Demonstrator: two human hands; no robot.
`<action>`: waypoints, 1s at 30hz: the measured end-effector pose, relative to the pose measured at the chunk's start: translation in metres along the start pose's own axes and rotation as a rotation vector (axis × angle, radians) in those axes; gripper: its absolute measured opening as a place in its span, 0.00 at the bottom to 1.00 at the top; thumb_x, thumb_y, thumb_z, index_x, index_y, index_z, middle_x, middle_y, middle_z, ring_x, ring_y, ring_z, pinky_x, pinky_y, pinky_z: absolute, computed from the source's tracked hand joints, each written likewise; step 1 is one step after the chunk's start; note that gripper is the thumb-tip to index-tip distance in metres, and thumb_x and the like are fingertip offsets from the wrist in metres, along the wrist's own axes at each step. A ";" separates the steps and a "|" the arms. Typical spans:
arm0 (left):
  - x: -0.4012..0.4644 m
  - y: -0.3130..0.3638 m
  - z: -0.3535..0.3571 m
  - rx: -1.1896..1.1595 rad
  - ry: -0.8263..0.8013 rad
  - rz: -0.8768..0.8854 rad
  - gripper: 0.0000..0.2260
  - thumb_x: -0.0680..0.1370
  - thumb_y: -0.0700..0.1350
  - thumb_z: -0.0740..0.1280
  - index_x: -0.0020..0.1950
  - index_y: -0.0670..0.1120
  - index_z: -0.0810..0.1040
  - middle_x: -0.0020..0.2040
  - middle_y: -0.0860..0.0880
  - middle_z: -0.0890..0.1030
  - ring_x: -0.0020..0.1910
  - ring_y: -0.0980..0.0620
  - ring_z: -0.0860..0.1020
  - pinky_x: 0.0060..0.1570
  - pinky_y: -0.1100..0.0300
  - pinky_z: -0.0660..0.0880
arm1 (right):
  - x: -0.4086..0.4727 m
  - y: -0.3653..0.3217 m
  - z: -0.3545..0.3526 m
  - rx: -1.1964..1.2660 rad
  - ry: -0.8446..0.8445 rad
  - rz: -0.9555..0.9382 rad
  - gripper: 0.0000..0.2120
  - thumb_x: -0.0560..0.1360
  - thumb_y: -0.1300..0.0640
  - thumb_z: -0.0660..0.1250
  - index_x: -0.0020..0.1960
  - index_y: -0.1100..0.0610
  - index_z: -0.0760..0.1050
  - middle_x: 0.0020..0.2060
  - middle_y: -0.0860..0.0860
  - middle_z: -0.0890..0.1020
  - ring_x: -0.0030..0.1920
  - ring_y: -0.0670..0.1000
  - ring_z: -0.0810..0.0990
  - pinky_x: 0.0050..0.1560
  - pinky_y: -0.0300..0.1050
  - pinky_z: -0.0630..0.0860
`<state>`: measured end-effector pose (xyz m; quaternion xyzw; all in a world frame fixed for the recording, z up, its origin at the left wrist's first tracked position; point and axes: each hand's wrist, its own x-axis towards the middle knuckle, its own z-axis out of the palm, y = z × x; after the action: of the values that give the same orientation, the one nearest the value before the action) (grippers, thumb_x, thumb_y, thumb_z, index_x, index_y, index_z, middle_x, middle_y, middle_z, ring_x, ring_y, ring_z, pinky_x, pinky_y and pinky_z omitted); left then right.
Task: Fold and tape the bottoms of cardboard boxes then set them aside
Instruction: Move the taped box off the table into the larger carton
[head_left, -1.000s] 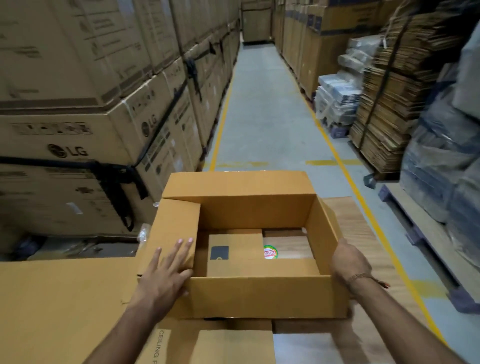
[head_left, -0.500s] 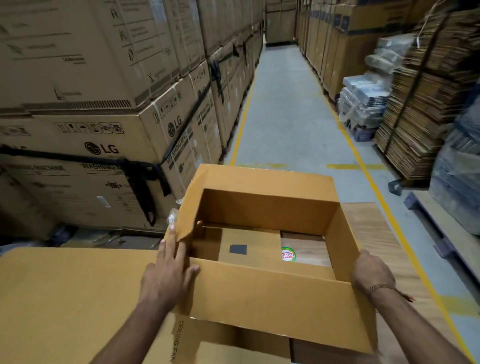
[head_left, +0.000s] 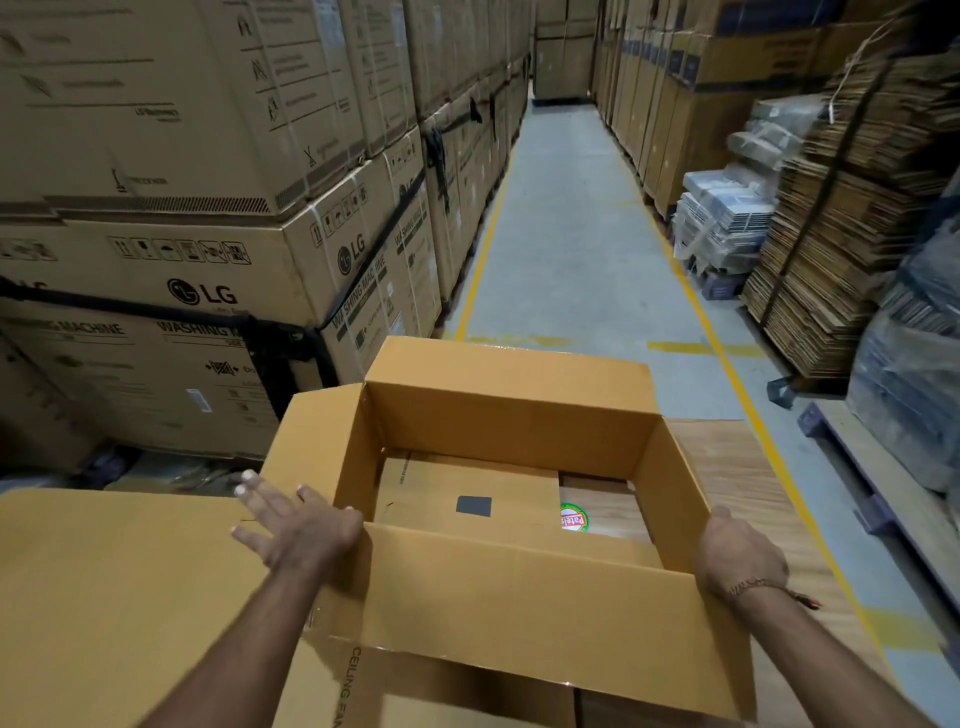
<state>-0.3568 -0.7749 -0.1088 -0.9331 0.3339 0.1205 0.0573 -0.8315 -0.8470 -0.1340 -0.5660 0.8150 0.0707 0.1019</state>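
Tan cardboard box (head_left: 519, 613), grey floor (head_left: 566, 218) (yellow lines (head_left: 480, 254)), red-green sticker (head_left: 573, 517)

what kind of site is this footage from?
Most likely a warehouse aisle: tall stacks of brown LG washing-machine cartons on the left, yellow floor lines marking the grey concrete lane, and strapped bundles of flattened cardboard on the right.

Warehouse aisle: stacked appliance cartons (head_left: 218, 249), flattened cardboard bundles (head_left: 831, 249), yellow floor lines (head_left: 480, 260).

Left hand (head_left: 298, 522) flat, fingers spread; right hand (head_left: 740, 553) curled, gripping
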 end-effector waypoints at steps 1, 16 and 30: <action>0.004 0.003 -0.001 0.008 -0.032 0.009 0.36 0.79 0.66 0.61 0.82 0.47 0.63 0.83 0.32 0.43 0.82 0.30 0.43 0.78 0.30 0.47 | 0.000 0.000 0.001 0.024 -0.002 0.011 0.14 0.80 0.60 0.57 0.65 0.56 0.70 0.57 0.54 0.83 0.55 0.57 0.83 0.44 0.50 0.73; 0.018 0.008 0.019 -0.312 0.073 0.175 0.04 0.83 0.44 0.65 0.52 0.45 0.77 0.44 0.46 0.79 0.43 0.46 0.80 0.43 0.50 0.82 | 0.009 -0.012 -0.003 0.346 0.003 0.156 0.15 0.79 0.60 0.62 0.66 0.59 0.73 0.57 0.60 0.81 0.55 0.63 0.81 0.45 0.50 0.74; 0.044 0.003 0.018 -0.184 -0.068 0.255 0.14 0.81 0.50 0.69 0.65 0.48 0.73 0.52 0.48 0.80 0.51 0.47 0.81 0.57 0.45 0.81 | 0.000 0.003 -0.003 0.673 0.057 0.215 0.18 0.80 0.52 0.69 0.66 0.59 0.77 0.58 0.61 0.82 0.59 0.64 0.80 0.58 0.54 0.77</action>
<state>-0.3295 -0.8008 -0.1379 -0.8799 0.4350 0.1884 -0.0331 -0.8348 -0.8463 -0.1310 -0.4133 0.8501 -0.2075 0.2518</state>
